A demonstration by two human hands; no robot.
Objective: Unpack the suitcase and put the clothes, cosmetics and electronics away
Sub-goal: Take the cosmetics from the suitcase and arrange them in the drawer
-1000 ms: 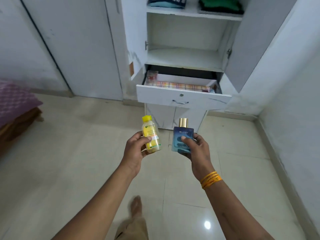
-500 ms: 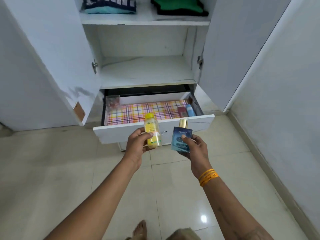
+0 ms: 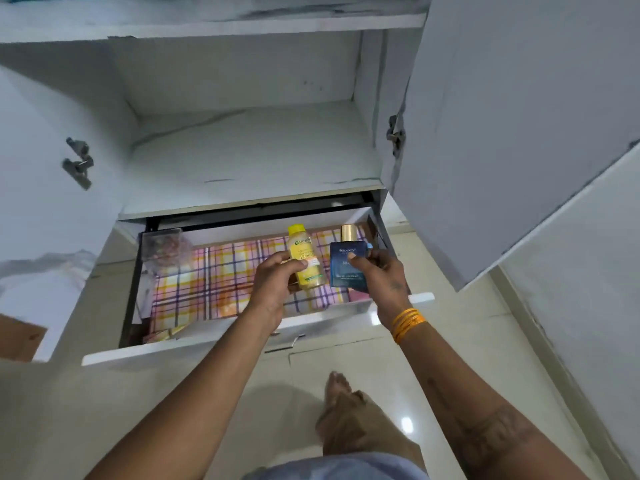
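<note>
At the far left the wardrobe's left door [image 3: 45,188] stands swung open, two metal fittings on its inner face. Just right of it, the pulled-out white drawer [image 3: 221,344] sits below a bare shelf [image 3: 249,157]. In the drawer's back left corner rests a small clear plastic box [image 3: 165,244] with something reddish inside, too blurred to name. A checked liner [image 3: 214,282] in pink, yellow and purple covers the drawer floor

Over the liner's right half the left hand [image 3: 273,289] holds a yellow bottle [image 3: 304,259] upright, thumb across the label and fingers curled behind it; the cap is yellow and the print reads Garnier. Just beside it, apart from it, the right hand [image 3: 384,275] pinches a blue perfume bottle [image 3: 348,268] with a gold cap, thumb on its front face, fingers behind. Both bottles hang above the drawer, not resting in it. Orange bangles [image 3: 406,323] circle the right wrist

Below, a bare foot [image 3: 337,386] stands on the pale tiled floor [image 3: 467,341]. On the right the other wardrobe door [image 3: 512,133] is open too
</note>
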